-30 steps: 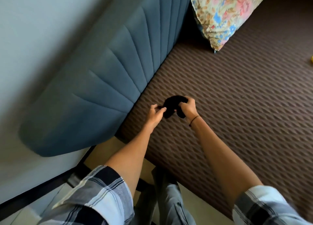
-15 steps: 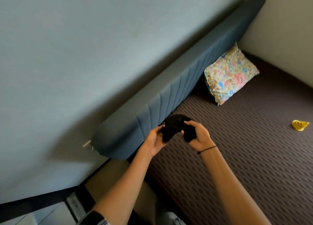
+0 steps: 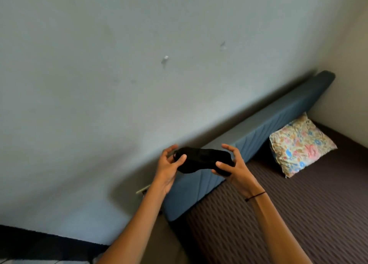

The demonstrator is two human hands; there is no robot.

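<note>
Black cloth [image 3: 201,160] hangs in the air before the headboard's [image 3: 278,120] near end, spanning between the hands, the left hand [image 3: 167,168] pinching one end with thumb and curled fingers, the right hand [image 3: 235,168] pinching the other likewise.

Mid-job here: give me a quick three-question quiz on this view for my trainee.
1. True or false: the left hand and the right hand both hold the black cloth piece.
2. Multiple choice: the floral pillow lies A) on the floor, B) on the brown mattress beside the blue headboard, C) in the person's lap.
3. Fill in: the thin black band sits on the ___ wrist.
Key: 1 true; 2 B; 3 right.
</note>
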